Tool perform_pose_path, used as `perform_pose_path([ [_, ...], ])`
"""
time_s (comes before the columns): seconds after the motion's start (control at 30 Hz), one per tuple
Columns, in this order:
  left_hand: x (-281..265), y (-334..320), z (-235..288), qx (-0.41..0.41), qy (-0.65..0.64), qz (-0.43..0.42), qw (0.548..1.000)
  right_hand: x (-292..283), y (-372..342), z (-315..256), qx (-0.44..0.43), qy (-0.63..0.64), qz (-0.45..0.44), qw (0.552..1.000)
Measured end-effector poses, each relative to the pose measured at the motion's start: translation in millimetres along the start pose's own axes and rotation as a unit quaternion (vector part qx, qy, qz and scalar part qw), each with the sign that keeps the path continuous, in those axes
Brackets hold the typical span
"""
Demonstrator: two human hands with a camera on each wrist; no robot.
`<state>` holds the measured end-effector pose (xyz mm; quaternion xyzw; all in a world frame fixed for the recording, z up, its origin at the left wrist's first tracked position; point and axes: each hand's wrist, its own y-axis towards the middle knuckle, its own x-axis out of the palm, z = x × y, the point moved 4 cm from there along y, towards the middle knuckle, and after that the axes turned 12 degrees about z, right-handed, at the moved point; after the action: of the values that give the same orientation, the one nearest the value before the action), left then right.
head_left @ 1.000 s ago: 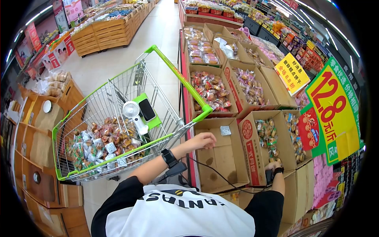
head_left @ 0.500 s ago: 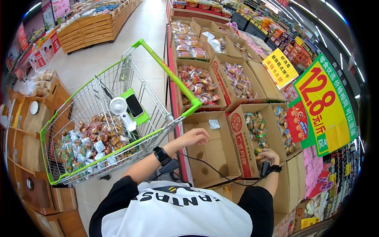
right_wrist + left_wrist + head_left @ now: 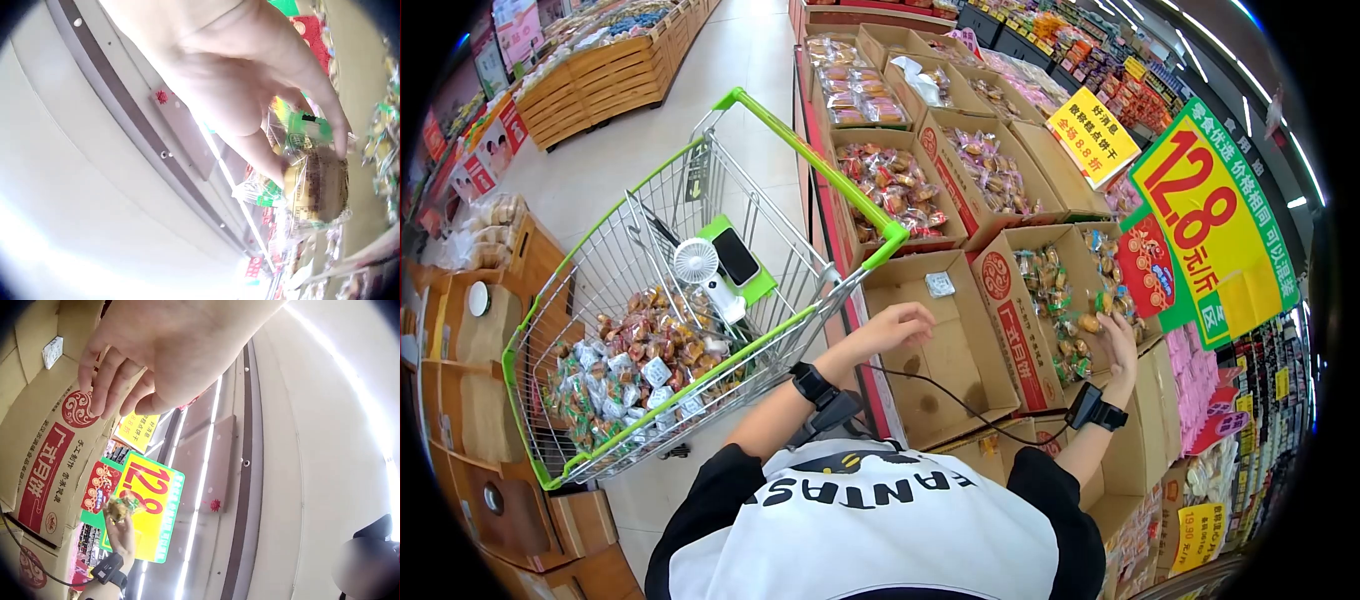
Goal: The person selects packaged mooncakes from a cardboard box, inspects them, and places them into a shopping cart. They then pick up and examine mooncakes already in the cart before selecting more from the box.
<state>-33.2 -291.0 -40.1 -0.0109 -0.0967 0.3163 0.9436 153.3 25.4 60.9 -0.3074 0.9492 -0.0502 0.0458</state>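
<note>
Wrapped pastry (image 3: 317, 187) sits pinched in the right hand (image 3: 1120, 350), now farther forward over the carton (image 3: 1025, 375). Left hand (image 3: 894, 328): relaxed, empty.

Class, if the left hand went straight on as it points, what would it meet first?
Probably the red-printed wall of the mooncake carton; depth is unclear, so the left hand might pass above it.

Wrapped pastry (image 3: 1090, 323) in right hand (image 3: 1119, 348) above pastry cartons (image 3: 1022, 365), left hand (image 3: 896, 328) over a box (image 3: 955, 345) with one white packet (image 3: 940, 285)
</note>
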Motion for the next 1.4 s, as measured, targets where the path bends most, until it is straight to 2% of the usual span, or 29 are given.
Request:
perform_pose_path([
  [0.17,9.9,-11.8,16.7,0.01,-0.052,-0.026,0.998,69.3,-33.5,-27.5,-0.081,-0.012,-0.035,0.996],
  [0.27,16.1,-20.6,34.3,0.024,-0.061,-0.052,0.996,124.6,-64.1,-30.5,-0.125,-0.046,-0.092,0.987],
  [0.33,17.6,-30.3,46.4,0.022,-0.144,-0.032,0.989,159.9,-79.5,-23.1,-0.155,-0.028,-0.172,0.972],
  [0.47,12.2,-49.6,54.4,0.021,-0.151,-0.02,0.988,222.9,-107.5,-1.0,-0.163,0.008,-0.256,0.953],
  [0.6,-17.6,-79.9,58.0,0.041,-0.198,0.054,0.978,262.1,-138.8,2.4,-0.198,0.054,-0.281,0.938],
  [0.67,-34.5,-88.0,43.9,0.084,-0.131,0.094,0.983,276.3,-153.1,4.9,-0.198,0.092,-0.301,0.928],
  [0.7,-37.6,-99.1,54.1,0.107,-0.135,0.125,0.977,280.9,-158.6,4.7,-0.236,0.063,-0.305,0.921],
  [0.87,-48.7,-134.5,68.5,0.101,-0.108,0.157,0.976,295.8,-174.9,16.3,-0.133,0.093,-0.307,0.938],
  [0.93,-50.1,-142.0,67.3,0.114,-0.162,0.149,0.969,298.9,-178.1,19.8,-0.071,0.149,-0.306,0.937],
  [1.0,-51.5,-151.1,70.1,0.1,-0.161,0.159,0.969,300.7,-177.1,24.0,-0.084,0.143,-0.291,0.942],
  [1.1,-61.9,-162.1,68.9,0.124,-0.074,0.197,0.97,302.0,-174.9,31.2,-0.043,0.151,-0.282,0.947],
  [1.13,-64.7,-164.8,65.0,0.122,-0.074,0.196,0.97,300.3,-173.6,32.2,-0.042,0.151,-0.279,0.947],
  [1.2,-71.2,-171.6,62.7,0.127,-0.129,0.217,0.959,298.5,-173.4,37.0,-0.009,0.111,-0.337,0.935],
  [1.33,-87.7,-184.6,58.1,0.111,-0.127,0.273,0.947,302.8,-184.2,34.0,0.009,0.128,-0.319,0.939],
  [1.4,-93.8,-185.6,55.7,0.118,-0.141,0.264,0.947,304.4,-187.2,32.5,-0.009,0.138,-0.324,0.936],
])
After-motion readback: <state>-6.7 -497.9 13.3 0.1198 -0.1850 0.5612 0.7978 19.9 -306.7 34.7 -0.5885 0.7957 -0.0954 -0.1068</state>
